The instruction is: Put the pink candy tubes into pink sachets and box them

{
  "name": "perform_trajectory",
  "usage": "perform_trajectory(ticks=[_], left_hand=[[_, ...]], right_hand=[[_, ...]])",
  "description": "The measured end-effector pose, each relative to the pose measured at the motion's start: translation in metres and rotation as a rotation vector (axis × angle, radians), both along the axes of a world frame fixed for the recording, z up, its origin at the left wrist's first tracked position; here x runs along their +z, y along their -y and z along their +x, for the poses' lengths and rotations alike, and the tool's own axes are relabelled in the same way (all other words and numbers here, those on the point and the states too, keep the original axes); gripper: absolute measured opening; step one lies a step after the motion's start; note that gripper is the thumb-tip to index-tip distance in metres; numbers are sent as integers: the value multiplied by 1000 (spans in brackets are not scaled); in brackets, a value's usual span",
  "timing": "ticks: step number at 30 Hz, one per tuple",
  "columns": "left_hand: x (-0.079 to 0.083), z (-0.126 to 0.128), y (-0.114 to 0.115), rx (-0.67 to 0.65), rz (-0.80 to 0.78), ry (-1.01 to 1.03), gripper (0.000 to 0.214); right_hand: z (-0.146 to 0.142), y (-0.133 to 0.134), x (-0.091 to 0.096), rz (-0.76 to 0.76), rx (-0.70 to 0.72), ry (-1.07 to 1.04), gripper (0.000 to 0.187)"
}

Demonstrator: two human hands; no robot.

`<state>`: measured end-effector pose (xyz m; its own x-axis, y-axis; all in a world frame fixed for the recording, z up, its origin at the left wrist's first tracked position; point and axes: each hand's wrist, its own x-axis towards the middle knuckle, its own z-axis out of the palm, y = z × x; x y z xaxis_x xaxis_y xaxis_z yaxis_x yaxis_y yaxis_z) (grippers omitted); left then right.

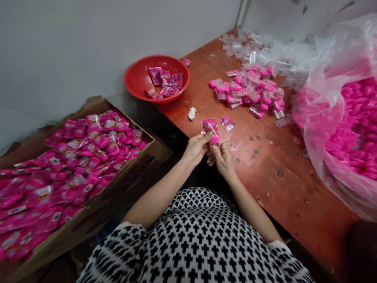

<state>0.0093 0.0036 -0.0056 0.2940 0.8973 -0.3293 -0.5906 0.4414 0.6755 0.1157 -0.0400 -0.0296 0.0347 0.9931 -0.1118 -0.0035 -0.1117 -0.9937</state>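
Observation:
Over the table's near edge, my two hands come together around one small pink-capped clear container (215,140) and a printed pink packet (208,124). My left hand (196,149) is closed on the packet's side, its thumb reaching to the cap. My right hand (225,160) pinches the container's lower end between thumb and fingers. Whether the container is inside the packet or in front of it, I cannot tell. Just beyond my hands lie a flat pink packet (227,123) and a crumpled white scrap (192,113).
A red bowl (129,80) with several packets stands at the table's far left corner. Pink-capped containers (250,88) form a pile, with clear cups (282,59) behind. A plastic bag (315,129) of pink parts sits right. Left, a cardboard box (138,157) holds filled pink packets.

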Motion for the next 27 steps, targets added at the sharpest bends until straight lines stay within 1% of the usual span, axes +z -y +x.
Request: perform_trajectory(ticks=[3,8,10,11,13,15,16,18,20,23,27], left_hand=[[-1,-1,-1,-23,14,-44,36],[2,-5,-3,-109,77,-120,35],[3,-6,-3,-124,118,-147,33],[3,-6,-3,-126,136,-162,32],[3,-5,-3,-119,147,-185,32],[2,-3,-3,-106,124,-190,32],[2,-2,-3,-102,107,-188,32],[1,0,-2,-94,83,-184,33],[-1,1,-1,-89,81,-186,33],[-3,-1,1,-97,143,-227,33],[-1,-4,5,-116,208,-323,31]], right_hand=[[2,0,-2,17,-6,-6,33],[5,-4,-3,-50,114,-245,38],[6,-5,-5,-62,128,-279,38],[6,-5,-7,-46,110,-259,37],[6,-5,-9,18,38,-151,34],[5,-4,-10,77,-30,-35,31],[5,-4,-11,89,-46,-10,30],[4,-5,-9,73,-27,-49,31],[4,-6,-7,28,19,-145,33],[4,-7,-4,-27,60,-234,37],[2,-1,-2,17,-5,-147,35]])
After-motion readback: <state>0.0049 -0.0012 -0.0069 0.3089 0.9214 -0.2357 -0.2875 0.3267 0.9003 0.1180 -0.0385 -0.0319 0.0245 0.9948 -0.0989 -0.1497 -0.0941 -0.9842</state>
